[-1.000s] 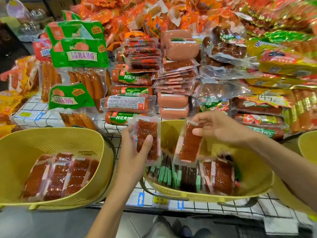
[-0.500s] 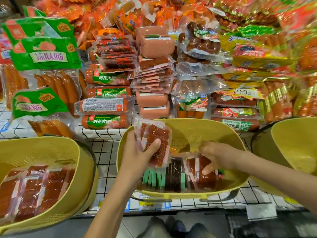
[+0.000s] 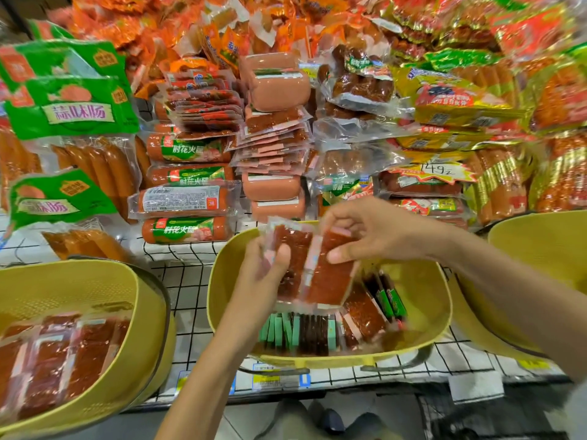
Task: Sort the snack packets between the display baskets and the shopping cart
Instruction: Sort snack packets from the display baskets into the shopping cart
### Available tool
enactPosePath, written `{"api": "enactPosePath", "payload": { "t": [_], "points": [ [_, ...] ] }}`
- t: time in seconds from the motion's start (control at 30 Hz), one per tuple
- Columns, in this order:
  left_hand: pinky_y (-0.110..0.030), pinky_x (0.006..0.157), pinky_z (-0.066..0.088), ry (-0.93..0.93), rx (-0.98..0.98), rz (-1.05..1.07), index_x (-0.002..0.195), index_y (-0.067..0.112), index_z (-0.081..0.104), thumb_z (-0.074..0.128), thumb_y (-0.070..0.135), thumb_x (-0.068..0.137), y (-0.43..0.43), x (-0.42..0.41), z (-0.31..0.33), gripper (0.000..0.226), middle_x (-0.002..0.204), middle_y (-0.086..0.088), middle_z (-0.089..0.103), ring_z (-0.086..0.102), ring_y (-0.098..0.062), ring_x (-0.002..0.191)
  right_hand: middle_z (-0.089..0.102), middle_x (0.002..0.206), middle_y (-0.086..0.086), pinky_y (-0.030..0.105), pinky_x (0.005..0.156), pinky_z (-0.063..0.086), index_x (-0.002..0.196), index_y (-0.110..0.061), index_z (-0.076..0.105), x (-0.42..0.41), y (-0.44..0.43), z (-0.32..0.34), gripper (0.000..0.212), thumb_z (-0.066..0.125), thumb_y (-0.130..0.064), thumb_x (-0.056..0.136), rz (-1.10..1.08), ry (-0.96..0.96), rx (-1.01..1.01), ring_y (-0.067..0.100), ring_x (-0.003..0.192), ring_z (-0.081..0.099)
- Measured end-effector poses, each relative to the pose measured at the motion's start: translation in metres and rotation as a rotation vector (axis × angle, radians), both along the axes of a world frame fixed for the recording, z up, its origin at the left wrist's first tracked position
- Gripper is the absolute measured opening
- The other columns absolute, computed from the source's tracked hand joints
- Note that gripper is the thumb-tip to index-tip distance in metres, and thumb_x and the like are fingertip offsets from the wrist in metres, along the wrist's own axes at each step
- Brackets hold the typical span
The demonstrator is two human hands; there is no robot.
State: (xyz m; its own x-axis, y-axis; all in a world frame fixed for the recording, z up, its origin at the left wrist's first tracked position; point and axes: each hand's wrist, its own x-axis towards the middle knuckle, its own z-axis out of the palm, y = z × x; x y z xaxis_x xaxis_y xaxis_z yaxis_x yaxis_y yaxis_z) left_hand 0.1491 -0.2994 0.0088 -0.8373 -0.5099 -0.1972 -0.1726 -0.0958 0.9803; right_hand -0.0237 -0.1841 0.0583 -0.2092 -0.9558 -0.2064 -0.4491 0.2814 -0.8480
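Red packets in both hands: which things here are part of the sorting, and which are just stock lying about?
In the job:
left hand
right hand
red packets
middle basket
left basket

Lying about:
green sausage packs
ham rolls
price tag

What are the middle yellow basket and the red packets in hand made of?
Middle basket: looks like moulded plastic, matte yellow, with a rounded rim; any perforation is too blurred to confirm. Red packets, shared between left hand and right hand: clear glossy film, probably vacuum-sealed plastic, judging by glare and flat sealed edges.
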Motion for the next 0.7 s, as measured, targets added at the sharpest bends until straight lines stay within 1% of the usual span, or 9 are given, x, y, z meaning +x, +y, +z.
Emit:
{"api": "enactPosePath", "payload": {
  "t": [0.07,0.17,0.23,0.3,0.37,0.4,0.47,0.57,0.7],
  "points": [
    [-0.029,0.077,0.059,-0.043,0.06,-0.084,0.126,0.023,0.048,0.052,0.051,0.083,0.002,0.001,0.001,0.052,0.116,0.001,0.066,0.068,-0.013,0.102,0.065,0.092,-0.008,0.026,0.078,0.054,0.089,-0.024,0.059,0.014,-0.016,-0.01,0.025,0.078,-0.022,0.073,-0.1,0.129,-0.028,0.01,0.087,0.063],
    [-0.028,0.069,0.059,-0.061,0.111,0.0,0.118,0.022,0.05,0.07,0.036,0.073,0.001,0.002,-0.001,0.051,0.109,-0.001,0.07,0.071,-0.012,0.092,0.059,0.079,-0.01,0.015,0.064,0.043,0.087,-0.033,0.051,0.023,-0.021,-0.027,0.032,0.071,-0.05,0.069,-0.172,0.345,-0.105,0.002,0.07,0.054],
    [-0.035,0.078,0.059,-0.084,0.091,0.075,0.116,0.02,0.051,0.072,0.027,0.074,-0.002,0.004,-0.004,0.047,0.11,-0.003,0.069,0.07,-0.015,0.096,0.058,0.08,-0.01,0.013,0.059,0.044,0.092,-0.03,0.052,0.015,-0.01,-0.04,0.049,0.053,-0.072,0.066,-0.139,0.405,-0.005,0.004,0.069,0.054],
    [-0.037,0.083,0.057,-0.092,0.072,0.134,0.118,0.019,0.05,0.071,0.023,0.079,-0.007,0.009,-0.007,0.044,0.112,-0.002,0.068,0.068,-0.016,0.1,0.059,0.098,-0.005,0.015,0.075,0.048,0.11,-0.02,0.054,0.002,0.002,-0.061,0.061,0.054,-0.068,0.073,0.043,0.444,0.263,0.012,0.091,0.058],
    [-0.032,0.076,0.059,-0.064,0.108,0.159,0.119,0.019,0.051,0.07,0.021,0.081,-0.013,0.013,-0.009,0.043,0.112,0.0,0.069,0.069,-0.014,0.098,0.05,0.129,0.004,0.032,0.101,0.041,0.134,-0.014,0.042,-0.007,0.012,-0.084,0.074,0.069,-0.052,0.075,0.267,0.6,0.535,0.023,0.123,0.046],
    [-0.029,0.071,0.059,-0.051,0.126,0.159,0.12,0.018,0.052,0.07,0.021,0.08,-0.015,0.015,-0.009,0.044,0.112,0.0,0.07,0.07,-0.013,0.095,0.044,0.138,0.007,0.039,0.108,0.036,0.139,-0.013,0.038,-0.008,0.016,-0.093,0.081,0.073,-0.046,0.074,0.327,0.652,0.607,0.026,0.129,0.039],
    [-0.025,0.065,0.058,-0.04,0.134,0.157,0.121,0.018,0.053,0.071,0.022,0.078,-0.018,0.018,-0.008,0.047,0.112,0.001,0.07,0.07,-0.012,0.094,0.049,0.133,0.006,0.041,0.104,0.039,0.132,-0.014,0.044,-0.01,0.016,-0.104,0.07,0.076,-0.039,0.074,0.314,0.69,0.612,0.025,0.125,0.043],
    [-0.023,0.066,0.057,-0.033,0.134,0.153,0.121,0.018,0.053,0.072,0.025,0.076,-0.02,0.02,-0.009,0.049,0.113,0.0,0.069,0.069,-0.013,0.097,0.057,0.107,-0.004,0.03,0.083,0.048,0.107,-0.021,0.053,-0.019,0.011,-0.102,0.036,0.075,-0.027,0.078,0.104,0.677,0.469,0.016,0.103,0.054],
    [-0.023,0.066,0.058,-0.032,0.133,0.173,0.122,0.018,0.053,0.071,0.025,0.077,-0.022,0.02,-0.011,0.049,0.111,0.0,0.07,0.07,-0.012,0.095,0.057,0.086,-0.011,0.024,0.061,0.043,0.092,-0.025,0.053,-0.021,0.011,-0.089,0.018,0.069,-0.022,0.083,-0.03,0.583,0.363,0.011,0.083,0.054]
  ]
}}
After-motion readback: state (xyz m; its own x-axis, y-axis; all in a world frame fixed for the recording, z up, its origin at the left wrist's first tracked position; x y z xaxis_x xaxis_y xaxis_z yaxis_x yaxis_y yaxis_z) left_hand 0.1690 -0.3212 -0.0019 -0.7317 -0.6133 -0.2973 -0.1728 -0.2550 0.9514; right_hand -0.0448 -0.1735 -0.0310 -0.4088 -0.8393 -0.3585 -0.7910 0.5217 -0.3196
